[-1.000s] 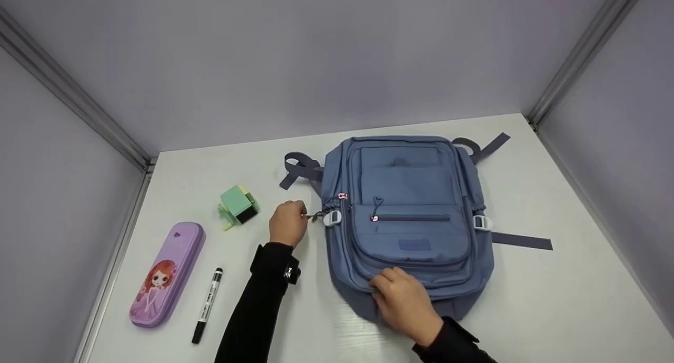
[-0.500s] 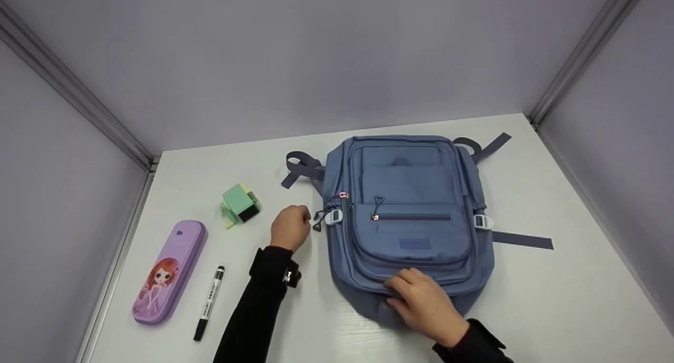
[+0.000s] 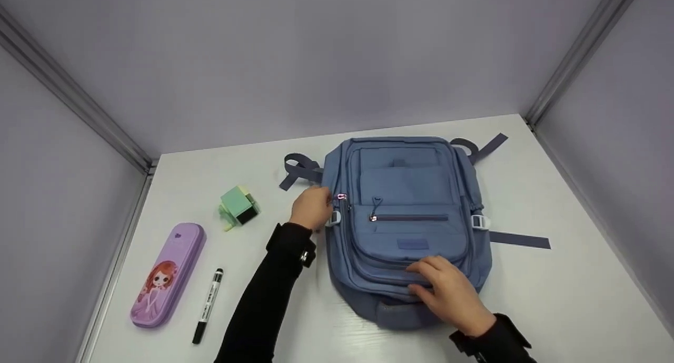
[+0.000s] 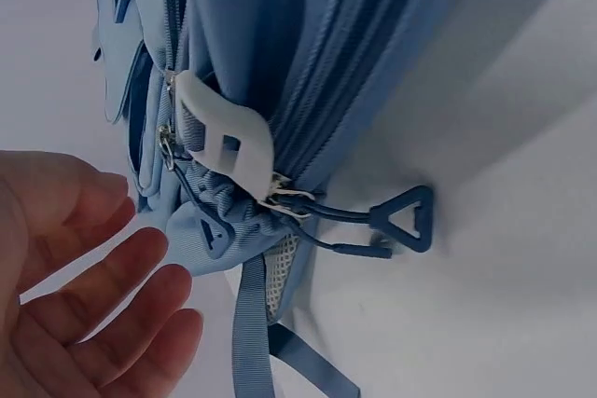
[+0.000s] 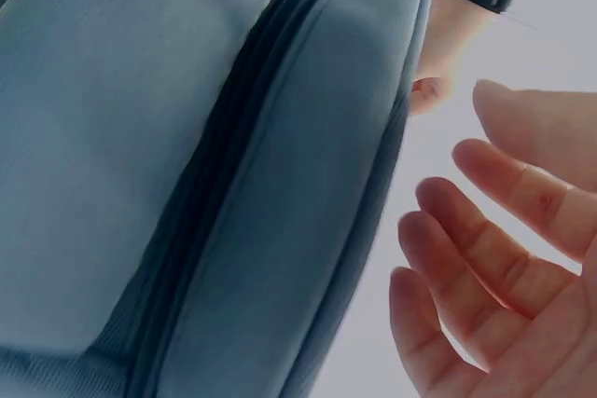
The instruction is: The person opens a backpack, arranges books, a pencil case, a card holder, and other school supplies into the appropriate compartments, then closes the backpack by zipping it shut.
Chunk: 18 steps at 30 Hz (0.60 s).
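A blue backpack (image 3: 408, 186) lies front side up on the white table. Beside its left edge is my left hand (image 3: 311, 207), close to the white buckle (image 4: 229, 137). The left wrist view shows that hand's fingers loosely bent and holding nothing. Near them hang a zipper pull (image 4: 213, 230) and another triangular zipper pull (image 4: 406, 219) on dark cords. Over the bag's lower right part is my right hand (image 3: 447, 294). Its fingers are relaxed with nothing between them, and a gap shows between them and the fabric in the right wrist view.
Left on the table lie a purple pencil case (image 3: 168, 273) with a cartoon figure, a black-and-white marker (image 3: 208, 306) and a green block-shaped object (image 3: 238, 205). Straps (image 3: 521, 240) spread from the backpack's sides. Grey panels (image 3: 337, 62) wall the table.
My left hand let go of the zipper pull cord, then moved up and right to the backpack's edge. My right hand left the bottom edge and shifted right, its fingers loosening.
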Each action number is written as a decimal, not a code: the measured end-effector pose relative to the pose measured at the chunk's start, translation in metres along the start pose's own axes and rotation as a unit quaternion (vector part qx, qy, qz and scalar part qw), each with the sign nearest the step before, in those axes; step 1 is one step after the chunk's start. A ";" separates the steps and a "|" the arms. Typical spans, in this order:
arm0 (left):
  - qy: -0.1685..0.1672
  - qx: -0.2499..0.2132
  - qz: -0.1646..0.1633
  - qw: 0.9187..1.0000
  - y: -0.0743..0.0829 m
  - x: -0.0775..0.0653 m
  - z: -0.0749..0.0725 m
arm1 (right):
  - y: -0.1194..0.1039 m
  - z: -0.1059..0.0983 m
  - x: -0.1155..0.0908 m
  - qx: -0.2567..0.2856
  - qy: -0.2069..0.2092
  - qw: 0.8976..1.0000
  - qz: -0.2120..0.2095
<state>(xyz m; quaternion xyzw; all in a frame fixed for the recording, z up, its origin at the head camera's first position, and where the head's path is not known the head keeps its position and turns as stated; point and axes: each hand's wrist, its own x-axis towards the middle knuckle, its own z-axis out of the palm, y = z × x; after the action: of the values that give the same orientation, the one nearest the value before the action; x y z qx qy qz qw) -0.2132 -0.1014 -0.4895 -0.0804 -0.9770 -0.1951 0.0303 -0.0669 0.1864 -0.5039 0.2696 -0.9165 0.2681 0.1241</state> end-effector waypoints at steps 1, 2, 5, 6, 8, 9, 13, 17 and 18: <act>-0.010 0.007 -0.001 1.000 0.002 0.004 -0.001 | 0.002 -0.001 -0.002 -0.001 -0.001 1.000 0.003; -0.020 0.013 -0.003 1.000 0.002 0.007 -0.002 | 0.005 -0.001 -0.004 -0.004 -0.001 1.000 0.003; -0.041 0.035 -0.012 0.998 0.001 0.016 -0.002 | 0.012 0.000 -0.011 -0.008 0.003 1.000 -0.001; -0.044 0.039 -0.015 0.998 0.000 0.018 -0.001 | 0.014 0.000 -0.013 -0.008 0.005 1.000 -0.003; -0.048 0.045 -0.020 0.998 -0.002 0.022 0.002 | 0.019 0.001 -0.017 -0.013 0.009 1.000 -0.008; -0.047 0.047 -0.020 0.998 -0.003 0.022 0.003 | 0.020 0.001 -0.019 -0.015 0.009 1.000 -0.011; -0.031 0.053 -0.014 0.998 -0.007 0.025 0.010 | 0.027 0.002 -0.025 -0.031 0.013 0.999 -0.017; -0.006 0.057 -0.004 0.998 -0.008 0.025 0.016 | 0.031 0.002 -0.030 -0.034 0.013 0.999 0.000; 0.000 0.058 -0.003 0.998 -0.007 0.026 0.018 | 0.032 0.003 -0.031 -0.035 0.014 0.999 0.005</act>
<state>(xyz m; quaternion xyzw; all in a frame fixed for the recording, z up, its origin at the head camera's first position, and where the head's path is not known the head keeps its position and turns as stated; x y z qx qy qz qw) -0.2401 -0.0974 -0.5064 -0.0760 -0.9869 -0.1379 0.0345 -0.0594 0.2207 -0.5311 0.2568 -0.9249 0.2403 0.1446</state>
